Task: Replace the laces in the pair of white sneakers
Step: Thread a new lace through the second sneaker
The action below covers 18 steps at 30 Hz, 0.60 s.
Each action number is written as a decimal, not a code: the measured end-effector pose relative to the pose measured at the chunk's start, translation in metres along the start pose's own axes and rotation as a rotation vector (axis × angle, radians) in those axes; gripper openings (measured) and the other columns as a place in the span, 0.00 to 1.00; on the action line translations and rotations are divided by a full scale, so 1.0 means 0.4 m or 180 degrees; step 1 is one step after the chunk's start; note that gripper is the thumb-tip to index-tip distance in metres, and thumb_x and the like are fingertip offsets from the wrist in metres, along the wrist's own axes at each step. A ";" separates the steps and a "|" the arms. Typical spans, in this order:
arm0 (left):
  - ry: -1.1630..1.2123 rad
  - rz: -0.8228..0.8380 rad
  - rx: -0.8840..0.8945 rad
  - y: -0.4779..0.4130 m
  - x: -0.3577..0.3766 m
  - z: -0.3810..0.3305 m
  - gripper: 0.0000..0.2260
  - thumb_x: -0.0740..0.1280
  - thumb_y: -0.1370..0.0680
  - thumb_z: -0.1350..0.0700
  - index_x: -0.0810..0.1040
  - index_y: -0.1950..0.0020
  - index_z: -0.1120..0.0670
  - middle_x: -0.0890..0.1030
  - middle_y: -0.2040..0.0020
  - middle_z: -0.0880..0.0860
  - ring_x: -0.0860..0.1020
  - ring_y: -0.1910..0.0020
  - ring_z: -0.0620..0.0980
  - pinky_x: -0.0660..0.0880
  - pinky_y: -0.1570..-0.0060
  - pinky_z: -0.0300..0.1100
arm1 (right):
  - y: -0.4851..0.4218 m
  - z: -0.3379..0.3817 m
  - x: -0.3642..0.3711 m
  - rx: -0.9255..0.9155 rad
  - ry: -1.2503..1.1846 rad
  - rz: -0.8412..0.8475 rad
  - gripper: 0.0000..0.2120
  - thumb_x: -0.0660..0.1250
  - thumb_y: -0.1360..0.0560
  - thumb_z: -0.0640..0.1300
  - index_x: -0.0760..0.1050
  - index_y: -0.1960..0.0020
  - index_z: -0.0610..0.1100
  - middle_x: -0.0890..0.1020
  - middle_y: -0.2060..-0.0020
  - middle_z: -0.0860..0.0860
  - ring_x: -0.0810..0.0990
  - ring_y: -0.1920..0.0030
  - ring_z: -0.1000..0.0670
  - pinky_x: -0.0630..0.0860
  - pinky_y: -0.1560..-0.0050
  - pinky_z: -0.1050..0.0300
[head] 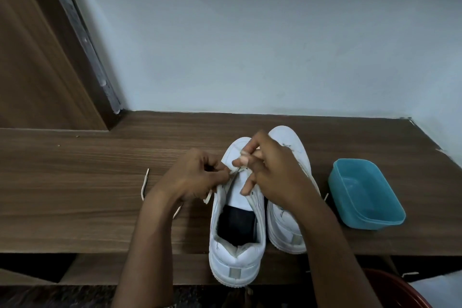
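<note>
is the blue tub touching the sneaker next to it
Apart. The head view shows a strip of bare wooden table between the blue tub and the nearer sneaker.

surface (75, 182): wood-grain finish, matt, finely streaked
sneakers (235, 262): white, smooth, leather-like, low sheen
lace (144, 182): flat, probably woven cloth, matt
tub (360, 220): blue plastic, smooth, slightly glossy
wall (275, 45): pale paint, matt, smooth
</note>
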State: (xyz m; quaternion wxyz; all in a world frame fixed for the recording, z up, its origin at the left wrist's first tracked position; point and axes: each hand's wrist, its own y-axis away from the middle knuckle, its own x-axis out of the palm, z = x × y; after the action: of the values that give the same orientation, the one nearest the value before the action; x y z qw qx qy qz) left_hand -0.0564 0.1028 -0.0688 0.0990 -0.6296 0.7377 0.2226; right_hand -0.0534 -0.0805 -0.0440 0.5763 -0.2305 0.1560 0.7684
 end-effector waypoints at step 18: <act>0.0764 0.0175 -0.0592 -0.008 -0.005 0.020 0.08 0.65 0.23 0.69 0.83 0.48 0.68 0.85 0.64 0.48 0.77 0.68 0.46 0.75 0.73 0.33 | -0.032 -0.056 0.022 0.0120 0.0486 -0.0380 0.02 0.77 0.31 0.43 0.87 0.62 0.50 0.85 0.68 0.57 0.82 0.64 0.59 0.79 0.60 0.62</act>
State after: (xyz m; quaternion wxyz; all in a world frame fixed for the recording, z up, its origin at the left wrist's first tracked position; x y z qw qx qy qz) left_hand -0.0539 0.1077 -0.0757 -0.0547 -0.6377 0.7374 0.2157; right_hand -0.0392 -0.0812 -0.0673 0.6118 -0.2864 0.1998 0.7098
